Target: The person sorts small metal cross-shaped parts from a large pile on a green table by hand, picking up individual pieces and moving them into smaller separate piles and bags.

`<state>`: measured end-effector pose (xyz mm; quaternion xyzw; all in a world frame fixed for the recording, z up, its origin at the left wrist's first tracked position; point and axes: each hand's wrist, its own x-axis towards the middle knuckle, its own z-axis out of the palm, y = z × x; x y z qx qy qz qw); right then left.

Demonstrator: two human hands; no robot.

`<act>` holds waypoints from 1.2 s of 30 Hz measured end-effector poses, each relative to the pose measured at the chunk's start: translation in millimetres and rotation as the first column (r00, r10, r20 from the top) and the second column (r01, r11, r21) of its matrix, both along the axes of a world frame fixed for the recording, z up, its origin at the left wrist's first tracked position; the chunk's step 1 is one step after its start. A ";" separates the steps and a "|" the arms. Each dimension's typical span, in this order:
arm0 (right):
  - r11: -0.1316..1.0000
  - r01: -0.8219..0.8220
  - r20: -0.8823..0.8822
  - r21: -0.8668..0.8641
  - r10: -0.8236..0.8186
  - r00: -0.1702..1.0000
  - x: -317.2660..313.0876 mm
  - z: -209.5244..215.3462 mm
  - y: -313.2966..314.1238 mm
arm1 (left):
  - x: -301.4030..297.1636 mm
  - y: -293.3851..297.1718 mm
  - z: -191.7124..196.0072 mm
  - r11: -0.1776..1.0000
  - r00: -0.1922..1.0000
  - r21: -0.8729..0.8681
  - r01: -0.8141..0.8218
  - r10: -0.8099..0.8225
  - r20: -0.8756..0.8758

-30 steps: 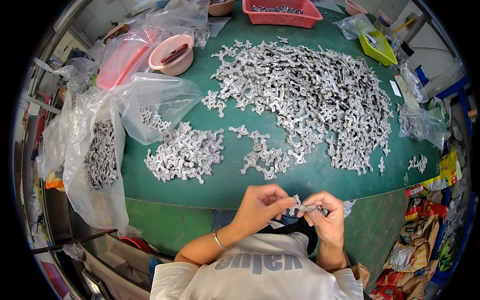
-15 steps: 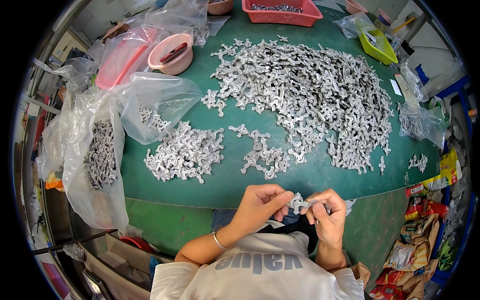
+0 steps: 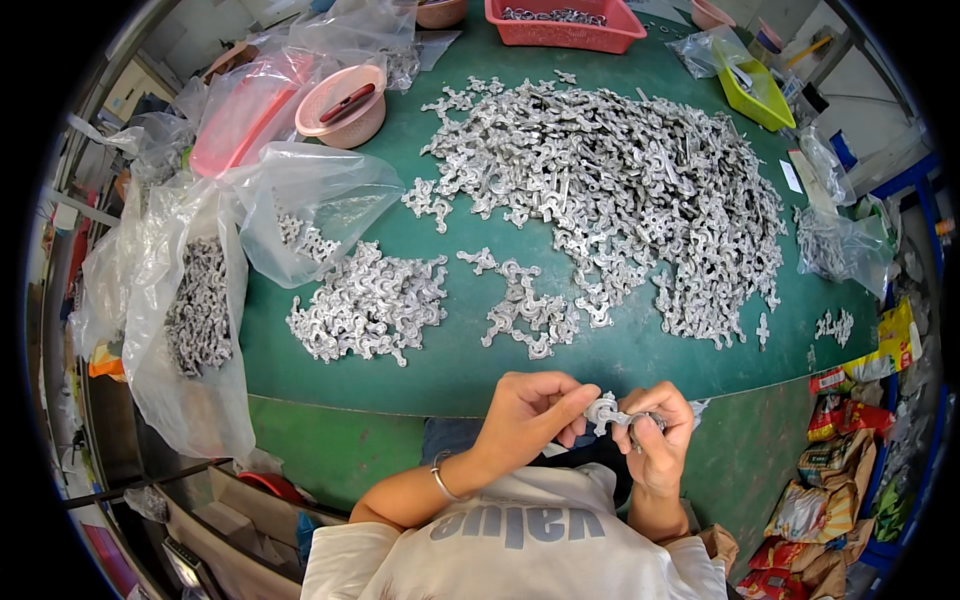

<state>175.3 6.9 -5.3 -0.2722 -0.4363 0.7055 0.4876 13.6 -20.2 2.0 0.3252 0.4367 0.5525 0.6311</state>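
Note:
Just past the table's near edge, my left hand (image 3: 535, 418) pinches one end of a small silver-grey metal casting (image 3: 604, 413) between thumb and forefinger. The casting has knobbed ends and a curved notch. Against its other side is my right hand (image 3: 662, 440), fingers curled round a small roundish grey metal piece (image 3: 650, 421). Fingers cover much of that piece, so its kind cannot be made out. Beyond my hands, a small cluster of like castings (image 3: 530, 310) lies on the green table (image 3: 420, 385). A larger heap (image 3: 640, 190) spreads behind it, and another pile (image 3: 370, 305) sits to the left.
Clear plastic bags (image 3: 225, 400) with castings lie at the left. Farther back are a pink bowl (image 3: 365, 130) with a red-handled tool, a red tray (image 3: 570, 35) of metal pieces and a yellow-green basket (image 3: 755, 95). Bright packets (image 3: 820, 500) hang over the right side.
The casting has shifted slightly right and down and turned a little. My right hand has rotated, showing more of the roundish metal piece.

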 end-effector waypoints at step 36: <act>0.927 0.138 0.242 0.349 -0.231 0.942 -0.4 8.9 -4.1 | -12.5 33.0 27.8 0.992 0.977 0.062 0.107 -0.093 -0.193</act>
